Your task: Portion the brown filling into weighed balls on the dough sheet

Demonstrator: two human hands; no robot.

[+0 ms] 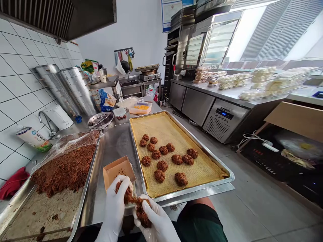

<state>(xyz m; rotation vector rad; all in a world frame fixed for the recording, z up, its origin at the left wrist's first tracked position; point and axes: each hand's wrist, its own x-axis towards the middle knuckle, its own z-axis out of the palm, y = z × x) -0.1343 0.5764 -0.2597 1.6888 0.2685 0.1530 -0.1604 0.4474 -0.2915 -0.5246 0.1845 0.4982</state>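
My left hand, in a white glove, is closed around a clump of brown crumbly mixture. In my right hand, also gloved, is a second clump of the same mixture. A thin strand joins the two clumps. Just beyond my left hand stands an open cardboard box with brown crumbs inside; something pale under it is partly hidden. On the right, several rounded brown balls sit on a tray lined with yellow mesh. A large heap of mixture fills much of the left tray.
Plastic wrap covers the heap's far part. Behind are a metal bowl with a whisk, a tub of orange food and a faucet. Packed clear boxes stand on the right counter.
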